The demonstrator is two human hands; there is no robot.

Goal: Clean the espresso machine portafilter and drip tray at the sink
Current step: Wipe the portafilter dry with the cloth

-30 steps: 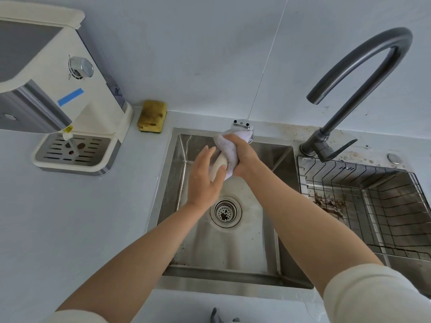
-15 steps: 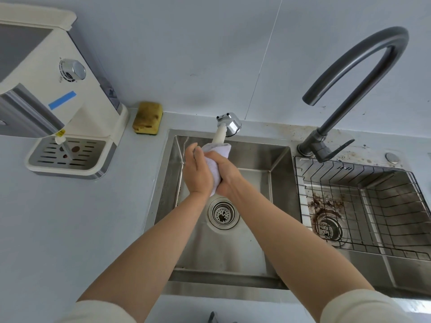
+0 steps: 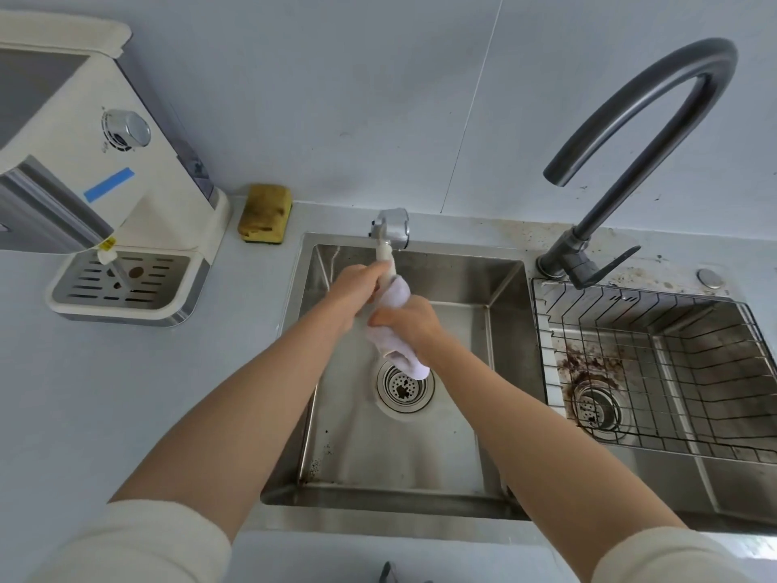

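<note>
Over sink [image 3: 380, 450], portafilter [image 3: 391, 225], cloth [image 3: 397, 353] in hands [image 3: 351, 293] [image 3: 410, 326]

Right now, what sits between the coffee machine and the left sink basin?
In the head view, a stained yellow sponge lies on the counter, between the coffee machine and the sink basin.

The right hand [image 3: 410, 326] has drawn the cloth [image 3: 398, 293] down the portafilter [image 3: 391, 224] handle, baring its head.

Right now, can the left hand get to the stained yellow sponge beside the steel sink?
Probably, once freed: the left hand grips the cream-handled chrome portafilter; nothing stands between it and the yellow sponge.
</note>
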